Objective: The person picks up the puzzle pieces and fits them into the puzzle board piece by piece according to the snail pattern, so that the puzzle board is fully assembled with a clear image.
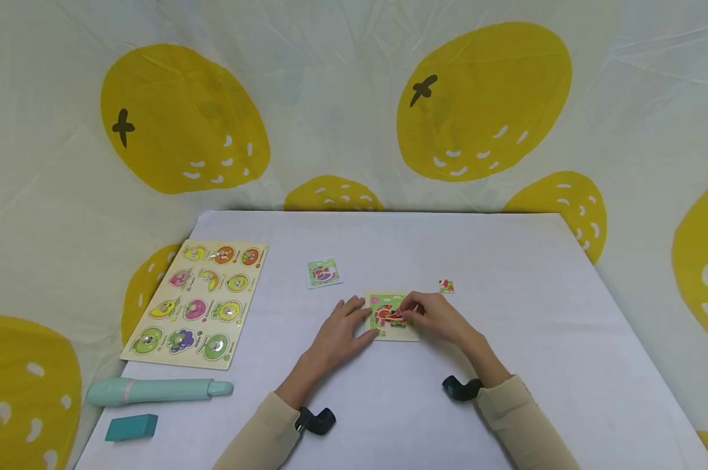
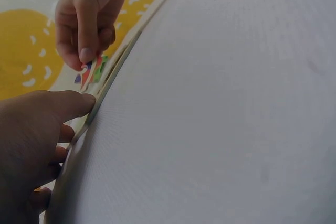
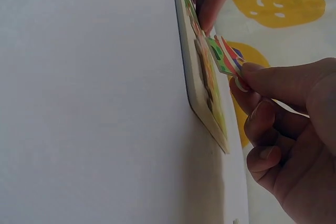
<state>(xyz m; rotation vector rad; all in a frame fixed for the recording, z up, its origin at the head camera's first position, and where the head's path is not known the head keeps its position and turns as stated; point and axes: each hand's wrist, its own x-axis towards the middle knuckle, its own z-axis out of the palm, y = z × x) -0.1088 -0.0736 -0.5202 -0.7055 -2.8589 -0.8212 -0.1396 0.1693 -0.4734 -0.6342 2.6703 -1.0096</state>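
In the head view, a small wooden puzzle board (image 1: 396, 298) with a green, red-fruit picture lies flat between the hands. My left hand (image 1: 342, 328) rests along its left side, thumb at the near corner and fingers on the left edge, touching rather than gripping. Over the board's right half, my right hand (image 1: 435, 316) pinches a puzzle piece (image 3: 224, 56) between thumb and forefinger. That piece shows green, red, white and blue, and in the right wrist view it is tilted, close above an open recess in the board. The hand partly covers it in the head view.
A small picture card (image 1: 324, 273) lies behind the board, and another puzzle piece (image 1: 446, 286) sits to the right. At left are a large fruit knob puzzle (image 1: 198, 303), a mint-green microphone-shaped object (image 1: 166, 390) and a teal block (image 1: 132, 427). A patterned cloth hangs behind the table.
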